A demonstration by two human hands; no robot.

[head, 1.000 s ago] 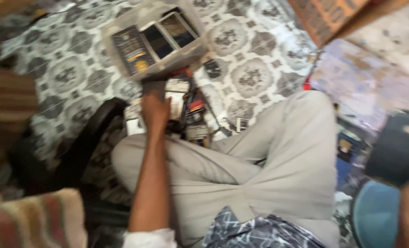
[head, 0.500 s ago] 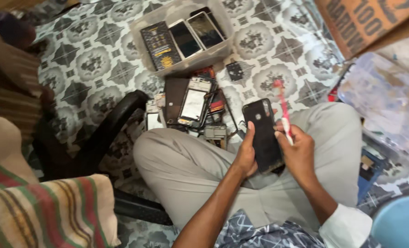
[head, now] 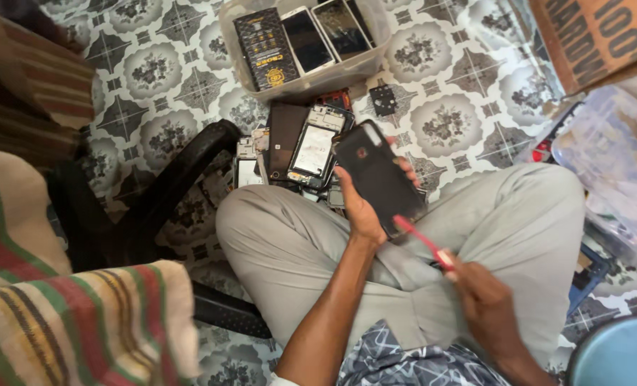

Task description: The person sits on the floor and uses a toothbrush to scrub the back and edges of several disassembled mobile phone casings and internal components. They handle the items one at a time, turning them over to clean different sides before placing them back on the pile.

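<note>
My left hand [head: 361,207] grips a black phone [head: 377,175] from beneath, its dark back facing up over my crossed legs in light trousers [head: 290,243]. My right hand [head: 486,304] holds a thin red tool [head: 422,239] whose far tip touches the phone's lower edge. Just beyond the phone, on the patterned floor, lies a heap of opened phones and phone parts [head: 304,146].
A clear plastic tray [head: 300,82] with a black box and two phones sits at the top. A black curved chair base [head: 182,179] lies at left by a striped cloth [head: 68,322]. A cardboard box [head: 597,36], clear container [head: 611,157] and blue tub [head: 619,354] stand right.
The left hand has come back from the parts pile with the black phone. The red tool has dropped from upright beside the phone to lie against its lower edge, and my right hand has moved down-right.
</note>
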